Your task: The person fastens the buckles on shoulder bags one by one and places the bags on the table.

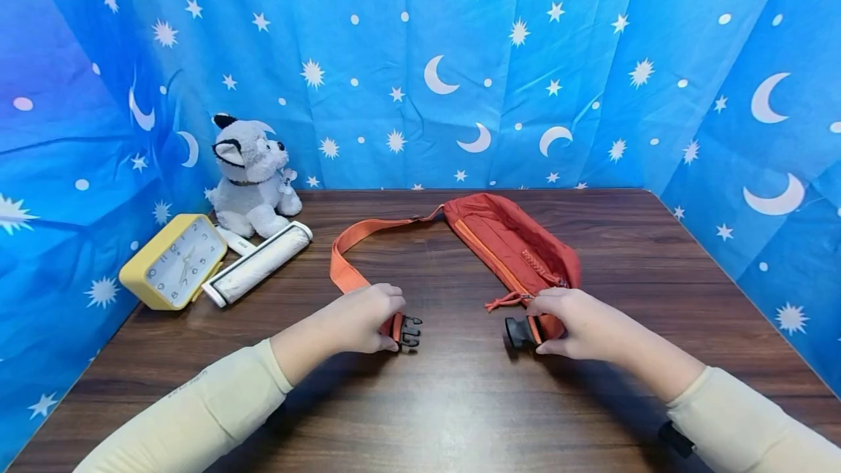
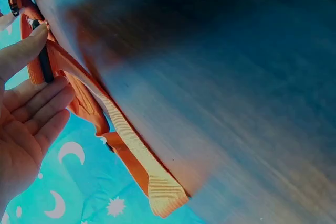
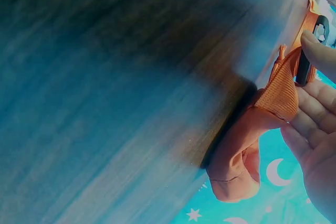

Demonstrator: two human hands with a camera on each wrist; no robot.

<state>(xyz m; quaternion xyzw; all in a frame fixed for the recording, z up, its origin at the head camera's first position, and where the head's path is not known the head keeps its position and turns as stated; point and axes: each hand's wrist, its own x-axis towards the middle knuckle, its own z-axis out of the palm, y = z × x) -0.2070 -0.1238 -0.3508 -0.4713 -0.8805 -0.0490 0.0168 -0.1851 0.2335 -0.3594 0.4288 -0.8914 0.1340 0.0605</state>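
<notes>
A red waist bag (image 1: 509, 239) with an orange zip lies on the table, its orange strap (image 1: 348, 254) looping out to the left. My left hand (image 1: 369, 316) pinches the strap end at the black pronged buckle half (image 1: 410, 332). Facing it across a gap, the black socket buckle half (image 1: 519, 333) is held by my right hand (image 1: 578, 323), thumb and fingers on either side. The two halves are apart. In the left wrist view the thumb presses the black buckle piece (image 2: 44, 59) against the fingers; the right wrist view shows a like grip on the other piece (image 3: 304, 66).
On the left of the dark wooden table (image 1: 434, 414) stand a yellow alarm clock (image 1: 174, 261), a white roller-like tool (image 1: 259, 263) and a grey plush dog (image 1: 252, 174). Blue cloth (image 1: 420, 93) with moons and stars hangs around the back and sides.
</notes>
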